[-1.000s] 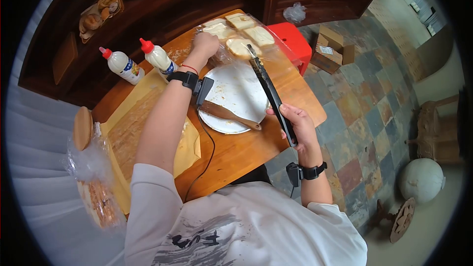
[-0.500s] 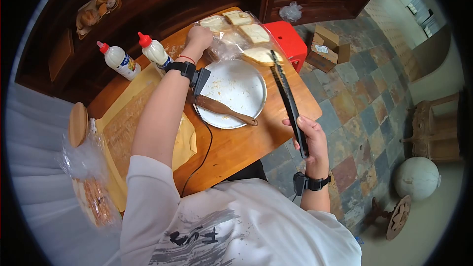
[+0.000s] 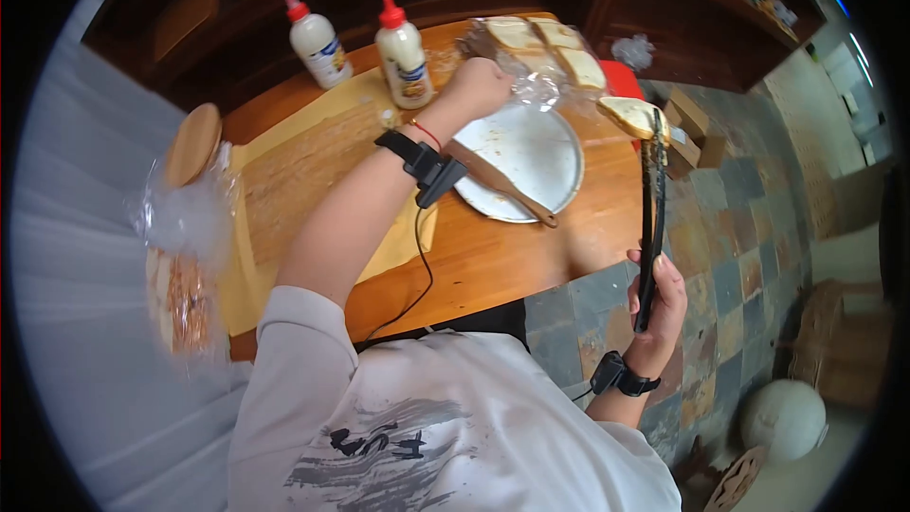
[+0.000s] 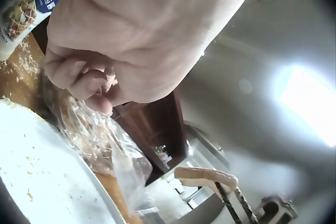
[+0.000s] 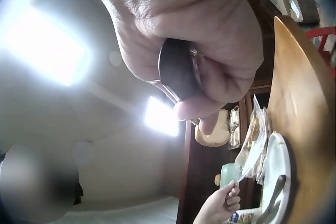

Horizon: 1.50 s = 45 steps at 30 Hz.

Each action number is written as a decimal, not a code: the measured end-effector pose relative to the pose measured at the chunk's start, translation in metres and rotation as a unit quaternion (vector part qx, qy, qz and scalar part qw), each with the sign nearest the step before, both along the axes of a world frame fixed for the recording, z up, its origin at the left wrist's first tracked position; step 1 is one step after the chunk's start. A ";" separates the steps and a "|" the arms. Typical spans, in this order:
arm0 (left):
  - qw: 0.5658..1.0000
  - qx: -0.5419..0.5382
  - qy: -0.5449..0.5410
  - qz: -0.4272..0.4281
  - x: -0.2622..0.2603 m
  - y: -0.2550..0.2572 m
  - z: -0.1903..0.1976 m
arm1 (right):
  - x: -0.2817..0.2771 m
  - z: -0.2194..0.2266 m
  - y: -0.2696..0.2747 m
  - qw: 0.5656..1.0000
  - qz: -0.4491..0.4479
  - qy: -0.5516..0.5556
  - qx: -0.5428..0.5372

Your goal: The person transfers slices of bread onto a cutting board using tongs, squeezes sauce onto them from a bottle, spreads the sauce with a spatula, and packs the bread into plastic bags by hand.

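Note:
My right hand (image 3: 661, 308) grips black tongs (image 3: 648, 237) whose tips pinch a bread slice (image 3: 633, 118), raised off the table's right side. In the right wrist view that hand (image 5: 194, 50) is curled round the tongs' handle. My left hand (image 3: 481, 85) holds the edge of a clear plastic wrap (image 3: 537, 91) beyond the round white plate (image 3: 531, 156); its fingers are curled in the left wrist view, the wrap (image 4: 100, 134) hanging below. Several spread-topped bread slices (image 3: 580, 68) lie on the wrap at the back.
A wooden spatula (image 3: 507, 188) lies across the plate. Two red-capped bottles (image 3: 405, 62) stand left of my left hand. Brown paper (image 3: 313, 180) covers the table's left part, beside wrapped food (image 3: 180, 299). A red stool (image 3: 621, 81) and a cardboard box (image 3: 690, 123) are beyond the right edge.
The tongs have moved right and now hold a bread slice up, away from the others. My left hand has drawn the wrap's near edge slightly. The head view has shifted.

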<state>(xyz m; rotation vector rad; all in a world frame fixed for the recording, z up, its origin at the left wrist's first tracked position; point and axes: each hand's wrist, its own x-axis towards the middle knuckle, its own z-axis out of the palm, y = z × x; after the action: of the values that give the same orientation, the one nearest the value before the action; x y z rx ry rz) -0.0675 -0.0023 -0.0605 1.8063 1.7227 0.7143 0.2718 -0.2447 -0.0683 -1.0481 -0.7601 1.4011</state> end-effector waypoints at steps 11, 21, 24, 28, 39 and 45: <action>0.950 0.106 -0.293 -0.011 -0.115 -0.136 0.072 | -0.079 0.017 0.009 0.988 0.151 -0.010 0.022; 0.871 0.137 -0.428 0.200 -0.275 -0.264 0.053 | -0.181 0.025 0.025 0.954 0.287 -0.086 -0.030; 0.851 0.159 -0.460 0.198 -0.295 -0.271 0.049 | -0.220 0.022 0.033 0.929 0.350 -0.111 -0.048; 0.851 0.181 -0.465 0.165 -0.301 -0.268 0.058 | -0.275 0.026 0.038 0.902 0.396 -0.155 -0.076; 0.809 0.265 -0.515 0.098 -0.309 -0.244 0.051 | -0.312 0.015 0.065 0.815 0.458 -0.350 -0.063; 0.791 0.287 -0.535 0.072 -0.302 -0.240 0.053 | -0.307 0.045 0.097 0.754 0.480 -0.447 0.012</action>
<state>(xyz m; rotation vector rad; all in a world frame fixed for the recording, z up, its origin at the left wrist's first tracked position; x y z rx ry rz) -0.3699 -0.2420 -0.0073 1.0914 0.8663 2.0038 -0.0354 -0.1480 -0.0238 -1.3830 -2.2703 1.6411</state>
